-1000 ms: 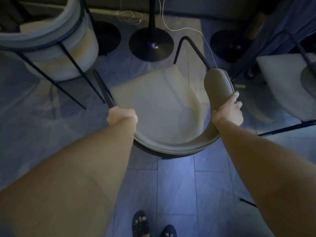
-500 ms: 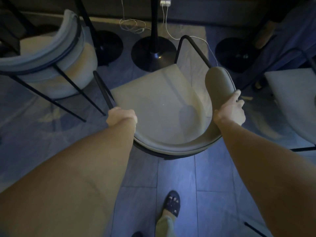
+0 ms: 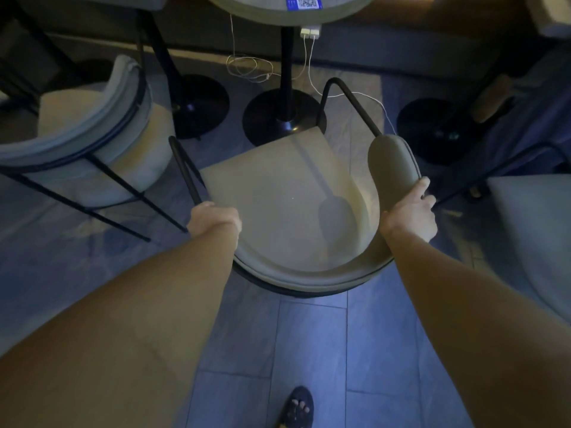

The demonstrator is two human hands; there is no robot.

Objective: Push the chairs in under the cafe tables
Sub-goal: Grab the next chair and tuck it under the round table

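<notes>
A beige cushioned chair [image 3: 278, 193] with a curved padded back and black metal frame stands in front of me. My left hand [image 3: 214, 219] grips the left end of its backrest at the black frame. My right hand [image 3: 411, 211] holds the padded right arm end. Straight ahead is a round cafe table [image 3: 290, 9] on a black post with a round black base [image 3: 282, 117]. The chair's seat front reaches that base, and the table top's edge shows at the top of the view.
A second beige chair [image 3: 92, 134] stands at the left, a third seat [image 3: 531, 227] at the right edge. More black table bases [image 3: 200, 105] [image 3: 432, 131] sit on the floor. White charger cables [image 3: 247, 69] trail by the post. My sandalled foot [image 3: 296, 407] is on the tiled floor.
The chair has slid forward toward the table base while both hands keep their grip. The table top has come into view, and I have stepped forward.
</notes>
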